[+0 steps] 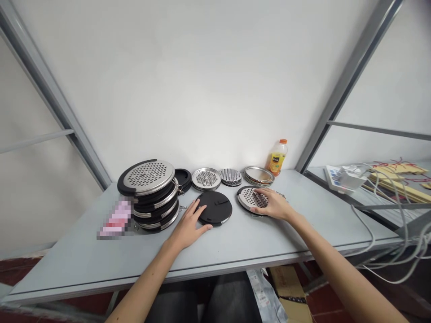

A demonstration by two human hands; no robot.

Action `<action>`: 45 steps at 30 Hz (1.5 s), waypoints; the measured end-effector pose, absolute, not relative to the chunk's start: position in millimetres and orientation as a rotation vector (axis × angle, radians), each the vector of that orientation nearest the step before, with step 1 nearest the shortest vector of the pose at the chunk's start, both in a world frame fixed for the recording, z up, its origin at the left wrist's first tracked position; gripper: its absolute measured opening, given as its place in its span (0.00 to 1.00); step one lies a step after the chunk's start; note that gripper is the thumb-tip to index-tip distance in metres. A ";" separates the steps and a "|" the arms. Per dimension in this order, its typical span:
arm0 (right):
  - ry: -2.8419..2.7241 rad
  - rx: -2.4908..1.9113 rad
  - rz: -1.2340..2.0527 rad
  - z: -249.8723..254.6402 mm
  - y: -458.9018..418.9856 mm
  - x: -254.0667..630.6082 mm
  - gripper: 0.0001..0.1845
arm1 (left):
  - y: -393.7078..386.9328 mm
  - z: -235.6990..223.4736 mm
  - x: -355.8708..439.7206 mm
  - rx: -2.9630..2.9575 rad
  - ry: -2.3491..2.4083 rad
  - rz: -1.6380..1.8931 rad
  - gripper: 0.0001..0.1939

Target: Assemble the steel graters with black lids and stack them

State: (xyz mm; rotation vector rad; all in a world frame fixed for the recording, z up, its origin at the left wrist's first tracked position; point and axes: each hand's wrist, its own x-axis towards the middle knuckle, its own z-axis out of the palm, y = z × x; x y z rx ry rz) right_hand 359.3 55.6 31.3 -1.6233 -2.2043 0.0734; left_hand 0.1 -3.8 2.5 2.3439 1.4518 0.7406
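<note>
My left hand (188, 226) lies at the left edge of a flat black disc (215, 208) on the table. Its fingers are spread, with fingertips on the rim and the thumb near the front edge. To the right, my right hand (274, 205) grips the right side of a round grater (251, 197), a perforated metal plate with a black edge piece; thumb and index finger rest on top, other fingertips are hidden. Left of my left hand stands a tall stack of similar round graters (148, 177) with metal clips at the side.
Along the wall sit black rings (182, 178), a perforated disc in a metal rim (206, 178), slotted discs (230, 176), metal rings (259, 175) and an orange drink bottle (278, 159). White cables (404, 242) hang over the right side. A metal frame post (346, 89) rises there.
</note>
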 end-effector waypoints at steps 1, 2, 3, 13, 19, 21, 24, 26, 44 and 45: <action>-2.195 -1.640 0.109 35.0 54.3 362.0 0.44 | -4.0 2.6 0.2 2.341 1.452 0.736 0.32; -2.182 -1.664 0.153 39.6 54.2 364.0 0.44 | -4.1 2.7 0.3 2.339 1.453 0.732 0.32; -2.169 -1.691 0.204 44.8 55.2 365.1 0.45 | -4.2 2.6 0.3 2.339 1.454 0.728 0.32; -2.219 -1.688 0.299 58.6 89.3 340.6 0.42 | -3.0 1.1 -0.6 2.356 1.456 0.725 0.32; -2.236 -1.619 0.170 44.1 71.9 331.8 0.42 | -3.9 3.4 0.2 2.347 1.456 0.726 0.31; -2.246 -1.607 0.101 39.5 60.9 333.2 0.42 | -3.9 3.2 0.4 2.345 1.445 0.737 0.31; -2.264 -1.604 0.044 36.2 45.6 341.0 0.41 | -3.4 1.8 0.6 2.341 1.442 0.756 0.32; -2.287 -1.608 0.056 38.1 38.3 349.2 0.40 | -3.1 0.9 0.7 2.339 1.443 0.761 0.32; -2.313 -1.564 0.133 55.9 72.1 318.0 0.33 | -2.8 0.9 0.0 2.343 1.433 0.764 0.31; -2.303 -1.550 0.102 52.4 69.9 316.7 0.33 | -2.9 1.0 0.3 2.346 1.437 0.760 0.31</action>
